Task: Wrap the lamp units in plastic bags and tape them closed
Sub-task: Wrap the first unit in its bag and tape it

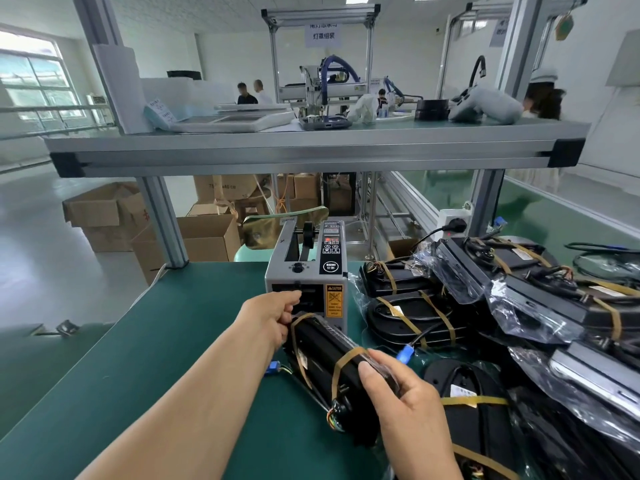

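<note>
A black lamp unit (pixel 322 348) in a clear plastic bag, with two tan tape bands round it, lies lengthwise in front of the grey tape dispenser (pixel 308 271) on the green table (pixel 156 341). My right hand (pixel 405 403) grips the unit's near end, thumb on top by the nearer band. My left hand (pixel 277 313) sits at the unit's far end, its fingers curled at the dispenser's outlet slot. Whether they pinch a tape piece is hidden. A blue connector (pixel 273 368) on wires pokes out under the unit.
A heap of bagged, taped lamp units (pixel 502 306) fills the table's right side. An aluminium shelf (pixel 311 147) with devices spans overhead. Cardboard boxes (pixel 104 213) stand on the floor at left. A power strip (pixel 453 220) sits behind the heap.
</note>
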Demonstrator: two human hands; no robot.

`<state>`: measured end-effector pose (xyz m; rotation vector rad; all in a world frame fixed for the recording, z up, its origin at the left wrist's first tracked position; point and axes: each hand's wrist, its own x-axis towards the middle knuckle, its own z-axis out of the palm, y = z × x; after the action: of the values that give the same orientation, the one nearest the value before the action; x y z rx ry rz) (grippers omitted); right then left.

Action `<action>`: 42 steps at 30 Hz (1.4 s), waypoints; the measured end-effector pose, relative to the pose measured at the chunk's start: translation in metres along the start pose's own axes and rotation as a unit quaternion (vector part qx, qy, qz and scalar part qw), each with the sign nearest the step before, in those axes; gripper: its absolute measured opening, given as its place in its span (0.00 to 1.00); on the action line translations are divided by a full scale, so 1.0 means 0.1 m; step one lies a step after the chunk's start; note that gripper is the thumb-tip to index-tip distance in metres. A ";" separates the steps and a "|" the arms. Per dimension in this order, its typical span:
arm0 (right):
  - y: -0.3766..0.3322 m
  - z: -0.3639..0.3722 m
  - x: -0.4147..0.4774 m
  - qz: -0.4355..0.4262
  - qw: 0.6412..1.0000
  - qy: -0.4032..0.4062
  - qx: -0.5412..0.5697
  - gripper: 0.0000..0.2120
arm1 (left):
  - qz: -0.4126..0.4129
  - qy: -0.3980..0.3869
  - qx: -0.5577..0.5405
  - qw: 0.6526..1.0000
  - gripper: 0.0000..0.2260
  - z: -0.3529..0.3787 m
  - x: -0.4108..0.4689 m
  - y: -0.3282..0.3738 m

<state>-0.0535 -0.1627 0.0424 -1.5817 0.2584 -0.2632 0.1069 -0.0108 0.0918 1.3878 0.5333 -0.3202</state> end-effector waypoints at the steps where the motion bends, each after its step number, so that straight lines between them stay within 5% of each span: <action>1: 0.00 0.00 0.00 0.002 1.000 0.002 0.002 0.06 | -0.008 0.001 0.003 1.000 0.13 -0.01 0.00 0.00; 22: -0.03 0.04 -0.08 0.011 1.000 0.008 0.006 0.12 | 0.008 0.054 -0.055 0.997 0.11 0.13 0.16 -0.04; 26: -0.06 0.06 -0.09 0.011 0.999 0.014 -0.027 0.12 | 0.065 0.106 -0.105 0.987 0.06 0.09 0.08 -0.13; 31: -0.18 0.02 -0.07 0.001 0.995 -0.009 -0.103 0.17 | 0.151 0.026 -0.113 0.982 0.10 -0.14 -0.12 -0.30; 37: -0.60 0.05 0.18 -0.078 0.953 -0.094 -0.278 0.25 | 0.199 -0.052 -0.101 0.973 0.10 -0.30 -0.20 -0.39; 42: -0.82 0.40 0.53 -0.099 0.886 -0.163 -0.422 0.21 | 0.199 -0.066 -0.113 0.971 0.12 -0.32 -0.20 -0.39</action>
<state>0.0101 -0.1401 0.1242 -2.4922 -0.0782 -0.0215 0.0645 0.0121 0.0663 1.2090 0.1674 -0.0235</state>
